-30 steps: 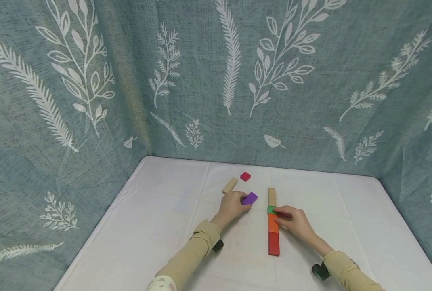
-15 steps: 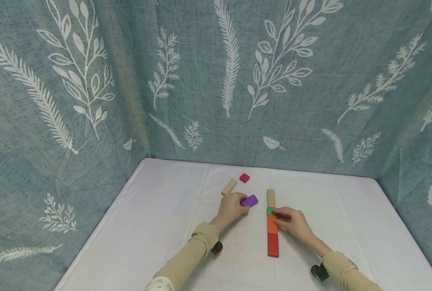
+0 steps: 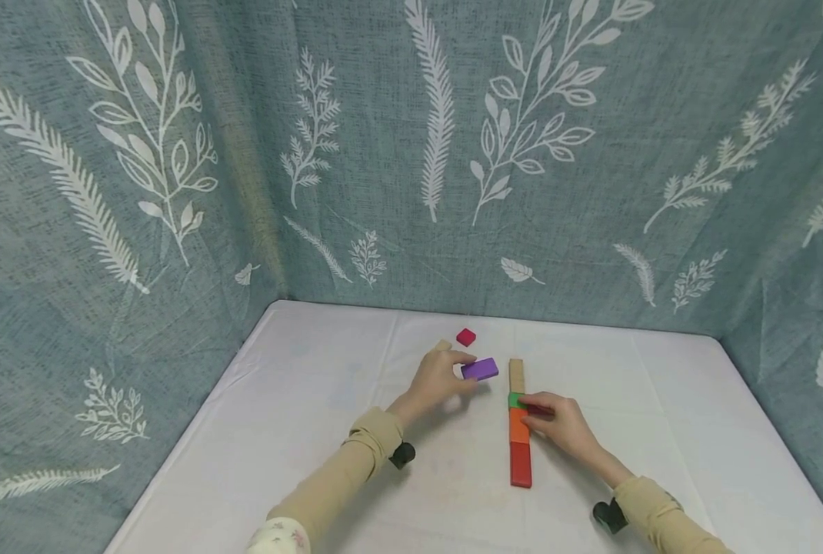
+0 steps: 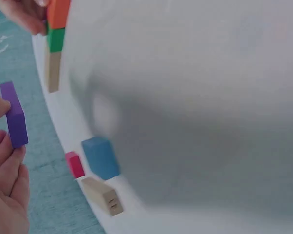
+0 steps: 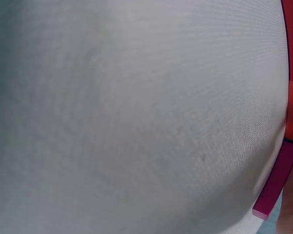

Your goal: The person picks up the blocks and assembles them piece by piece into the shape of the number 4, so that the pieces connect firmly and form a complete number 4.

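Observation:
My left hand [image 3: 439, 377] pinches a purple block [image 3: 481, 369] between thumb and fingers, raised above the table left of a row of blocks. The left wrist view shows that purple block [image 4: 15, 117] held at its two ends. My right hand [image 3: 562, 422] holds a dark red block [image 3: 540, 409], magenta in the right wrist view, against the row's right side. From near to far the row has a red block [image 3: 521, 465], an orange block [image 3: 519, 425], a green block [image 3: 516, 400] and a plain wooden block [image 3: 517, 375].
Beyond my left hand lie a small red block [image 3: 466, 337] and a wooden block [image 3: 443, 345], partly covered by the hand. A blue block [image 4: 100, 157] beside them shows only in the left wrist view. A leaf-patterned curtain [image 3: 398, 154] borders the white table [image 3: 259, 431].
My left hand has lifted the purple block and turned it flatter, moving it slightly away from me and now overlapping the loose wooden block. My right hand stays at the row.

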Demonstrator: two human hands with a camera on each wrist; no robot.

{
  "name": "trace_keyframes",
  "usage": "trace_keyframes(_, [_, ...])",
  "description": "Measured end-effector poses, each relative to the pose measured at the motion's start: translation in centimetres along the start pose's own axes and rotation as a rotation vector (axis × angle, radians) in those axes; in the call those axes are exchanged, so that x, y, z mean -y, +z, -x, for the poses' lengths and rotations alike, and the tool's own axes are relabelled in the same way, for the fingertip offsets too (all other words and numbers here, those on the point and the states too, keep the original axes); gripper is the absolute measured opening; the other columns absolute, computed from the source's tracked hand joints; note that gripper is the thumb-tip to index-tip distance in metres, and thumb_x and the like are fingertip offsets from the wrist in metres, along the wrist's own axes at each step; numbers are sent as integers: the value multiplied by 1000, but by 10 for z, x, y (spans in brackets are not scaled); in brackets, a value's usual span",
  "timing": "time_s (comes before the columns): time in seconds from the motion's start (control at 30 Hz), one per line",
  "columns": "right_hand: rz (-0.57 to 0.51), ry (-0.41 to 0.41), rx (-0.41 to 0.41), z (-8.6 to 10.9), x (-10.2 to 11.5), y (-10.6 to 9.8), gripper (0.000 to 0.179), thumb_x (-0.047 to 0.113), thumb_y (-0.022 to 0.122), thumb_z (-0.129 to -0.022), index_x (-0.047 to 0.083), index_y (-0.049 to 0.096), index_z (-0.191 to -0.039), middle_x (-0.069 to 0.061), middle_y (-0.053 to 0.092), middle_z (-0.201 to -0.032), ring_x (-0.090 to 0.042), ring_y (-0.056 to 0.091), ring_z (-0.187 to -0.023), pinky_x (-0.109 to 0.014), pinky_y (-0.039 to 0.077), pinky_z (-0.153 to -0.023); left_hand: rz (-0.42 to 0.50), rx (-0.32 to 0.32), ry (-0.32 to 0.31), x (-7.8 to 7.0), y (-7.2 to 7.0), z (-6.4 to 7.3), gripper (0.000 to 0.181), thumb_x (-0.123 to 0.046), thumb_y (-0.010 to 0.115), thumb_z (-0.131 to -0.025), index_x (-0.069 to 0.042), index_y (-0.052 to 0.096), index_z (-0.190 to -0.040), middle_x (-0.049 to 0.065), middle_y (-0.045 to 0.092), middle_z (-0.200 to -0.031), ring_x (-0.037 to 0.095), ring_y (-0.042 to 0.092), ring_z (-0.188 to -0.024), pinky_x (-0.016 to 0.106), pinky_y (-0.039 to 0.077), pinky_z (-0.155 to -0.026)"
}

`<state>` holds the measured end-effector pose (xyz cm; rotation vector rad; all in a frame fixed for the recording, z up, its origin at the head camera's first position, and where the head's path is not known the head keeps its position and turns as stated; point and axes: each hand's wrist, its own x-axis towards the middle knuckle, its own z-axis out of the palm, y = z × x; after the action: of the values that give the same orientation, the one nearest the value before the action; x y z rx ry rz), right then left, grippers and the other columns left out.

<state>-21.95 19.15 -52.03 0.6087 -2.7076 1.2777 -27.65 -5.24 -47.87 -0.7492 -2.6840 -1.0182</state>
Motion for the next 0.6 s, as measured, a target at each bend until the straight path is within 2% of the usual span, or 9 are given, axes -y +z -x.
trace_keyframes(0.07, [5,-2,0,0,0,0,34,7,71,-74,4,65,-107,-9,65,-104,-22,60,-94,-31,51,-79,16,23,-2,-3,-6,-3,36,-18,74,-69,-9,68,-103,2,67,-92,18,55,-85,23,43,-70])
trace_keyframes(0.17, [3,-4,1,0,-1,0,34,7,71,-74,4,65,-107,-8,65,-104,-22,60,-94,-31,51,-79,33,65,-7,-6,-13,-7,36,-18,73,-71,-9,67,-105,2,67,-97,16,59,-91,25,46,-76])
trace_keyframes(0.3, [-4,-3,1,0,-1,0,33,7,71,-74,4,65,-106,-8,65,-103,-22,61,-94,-30,51,-79,56,104,26,-7,-22,-14,35,-18,72,-73,-7,66,-106,3,67,-102,13,60,-97,29,48,-83])
trace_keyframes(0.4, [-8,3,1,0,-1,0,33,7,71,-74,4,65,-106,-8,65,-103,-22,61,-94,-30,51,-79,66,114,72,-8,-29,-18,35,-17,72,-74,-5,66,-106,4,67,-103,13,61,-96,27,48,-83])
trace_keyframes(0.6, [-6,2,7,0,-2,0,34,8,71,-74,5,65,-107,-8,64,-104,-22,60,-95,-30,51,-79,89,126,123,-10,-44,-28,36,-16,71,-74,-6,66,-108,2,67,-101,10,61,-92,24,48,-78])
